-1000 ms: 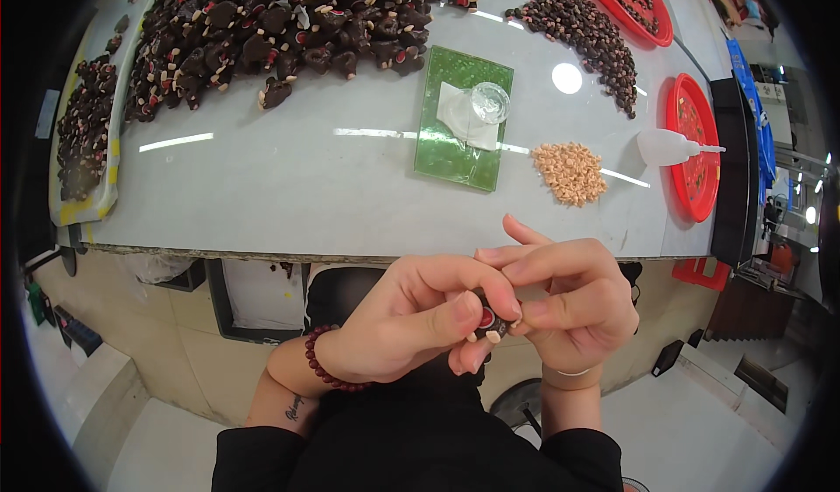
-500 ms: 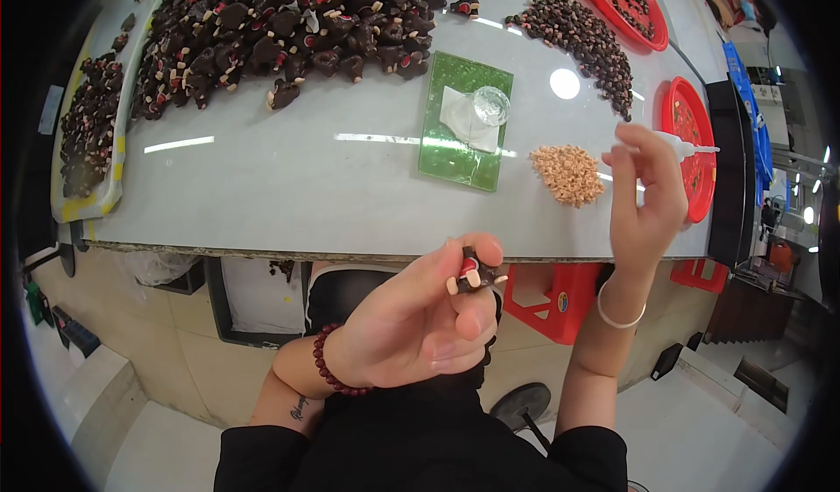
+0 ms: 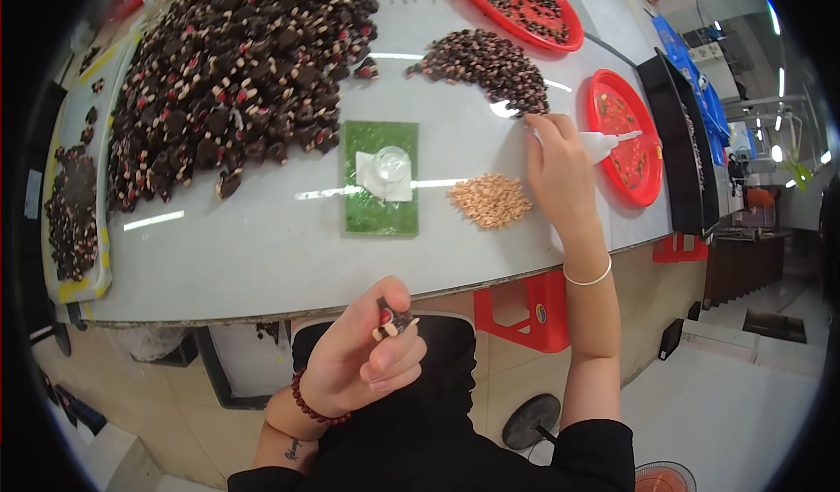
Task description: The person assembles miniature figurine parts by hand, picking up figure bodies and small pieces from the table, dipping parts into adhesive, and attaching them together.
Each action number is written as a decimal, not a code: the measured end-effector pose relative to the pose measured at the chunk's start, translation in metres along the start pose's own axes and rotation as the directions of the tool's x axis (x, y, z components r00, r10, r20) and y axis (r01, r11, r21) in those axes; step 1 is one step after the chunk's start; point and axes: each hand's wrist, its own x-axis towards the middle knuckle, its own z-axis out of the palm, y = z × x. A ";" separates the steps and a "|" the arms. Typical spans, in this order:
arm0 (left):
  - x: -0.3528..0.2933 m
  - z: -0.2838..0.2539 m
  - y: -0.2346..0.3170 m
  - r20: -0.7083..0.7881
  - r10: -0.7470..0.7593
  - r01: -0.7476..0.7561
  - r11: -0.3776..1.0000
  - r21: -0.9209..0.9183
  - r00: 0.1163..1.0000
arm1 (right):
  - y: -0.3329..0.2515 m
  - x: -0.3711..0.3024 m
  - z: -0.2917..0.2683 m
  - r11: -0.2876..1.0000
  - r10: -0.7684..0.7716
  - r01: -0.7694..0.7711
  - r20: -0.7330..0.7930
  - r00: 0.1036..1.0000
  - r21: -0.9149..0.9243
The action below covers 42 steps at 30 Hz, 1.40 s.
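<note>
Between the thumb and fingers of my left hand (image 3: 372, 352) is a small dark brown figurine (image 3: 394, 319) with red and cream parts, held in front of the table edge. My right hand (image 3: 560, 164) reaches over the table, fingers drawn together at the near tip of a pile of small dark brown pieces (image 3: 490, 65). What its fingertips pinch, if anything, is too small to make out. Beside that hand lies a white squeeze bottle (image 3: 598, 146), its nozzle over a red tray (image 3: 654, 186). A heap of small cream pieces (image 3: 490, 200) is left of my right wrist.
A large mound of dark brown figurines (image 3: 236, 80) covers the table's left part. A clear round cup (image 3: 390, 165) on white paper rests on a green board (image 3: 381, 222). Another red tray (image 3: 573, 41) is at the back. A red stool (image 3: 525, 317) stands under the table edge.
The view has shifted, showing more of the table's far side. My right hand has reached farther forward, its fingers closing at the dark pile. My left hand still holds the figurine.
</note>
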 end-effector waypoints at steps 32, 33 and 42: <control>0.018 0.007 0.000 -0.009 0.168 -0.154 0.924 0.350 0.986 | -0.065 -0.050 -0.039 0.713 -0.267 0.434 -0.359 0.895 0.551; 0.017 0.006 0.001 0.055 0.108 -0.118 0.961 0.249 0.993 | -0.073 -0.057 -0.045 0.696 -0.305 0.457 -0.349 0.886 0.553; 0.020 0.006 -0.002 0.178 -0.006 0.091 0.874 -0.477 0.984 | -0.085 -0.079 -0.037 0.655 -0.288 0.442 -0.338 0.896 0.613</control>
